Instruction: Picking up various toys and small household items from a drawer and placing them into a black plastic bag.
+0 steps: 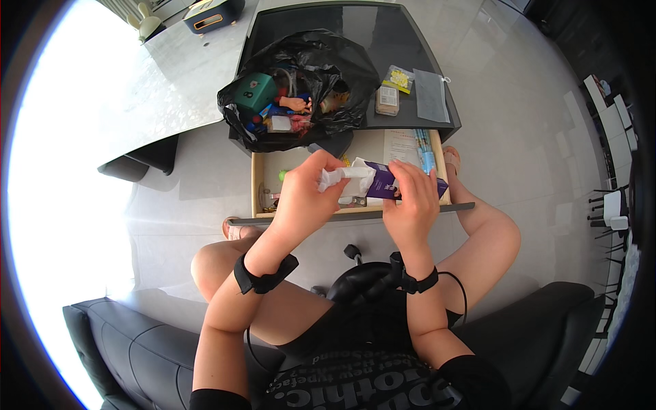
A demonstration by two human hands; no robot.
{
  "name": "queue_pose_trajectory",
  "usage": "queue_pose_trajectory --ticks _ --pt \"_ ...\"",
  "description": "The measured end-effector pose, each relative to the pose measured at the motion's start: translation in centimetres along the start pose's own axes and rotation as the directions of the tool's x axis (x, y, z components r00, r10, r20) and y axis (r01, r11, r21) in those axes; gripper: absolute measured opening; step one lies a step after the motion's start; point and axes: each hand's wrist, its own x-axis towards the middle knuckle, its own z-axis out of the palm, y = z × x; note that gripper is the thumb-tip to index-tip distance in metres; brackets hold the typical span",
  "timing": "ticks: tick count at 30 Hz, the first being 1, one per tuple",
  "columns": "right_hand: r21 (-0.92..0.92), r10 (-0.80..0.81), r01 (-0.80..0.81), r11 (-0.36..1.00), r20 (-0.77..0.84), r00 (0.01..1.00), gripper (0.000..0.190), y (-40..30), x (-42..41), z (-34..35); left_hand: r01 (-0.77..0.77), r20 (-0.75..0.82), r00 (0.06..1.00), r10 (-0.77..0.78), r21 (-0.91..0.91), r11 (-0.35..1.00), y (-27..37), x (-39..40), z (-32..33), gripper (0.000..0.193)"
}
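Observation:
My right hand (412, 197) grips a small purple carton (382, 179) with its torn end facing left. With thumb and fingers, my left hand (312, 189) pinches crumpled white tissue-like material (335, 177) at the carton's mouth. Both hands are over an open drawer (257, 179), which holds printed paper (401, 145), blue patterned packets (424, 148) and small items partly hidden by my hands. Beyond it, a black plastic bag (343, 56) lies open on the dark table, filled with mixed things, among them a green box (254, 92) and a toy-like hand (294, 104).
On the dark table (394, 31) are a small pack (387, 100), a bag of yellow-and-white pieces (398, 79) and a translucent zip pouch (432, 97). A stone-topped table (179, 82) adjoins at left. The drawer front (353, 217) lies between my knees.

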Motion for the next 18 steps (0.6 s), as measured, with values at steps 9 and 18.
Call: queue_pose_trajectory --ticks 9,18 --pt "0.016 -0.042 0.042 0.999 0.001 0.999 0.057 -0.8 -0.1 0.3 -0.123 -0.153 0.977 0.147 0.156 0.980 -0.7 0.3 0.5 0.020" --pt "-0.064 -0.174 0.173 0.983 -0.006 0.985 0.054 -1.7 -0.4 0.1 0.055 0.070 0.994 -0.083 0.339 0.939 0.2 0.5 -0.4 0.030"
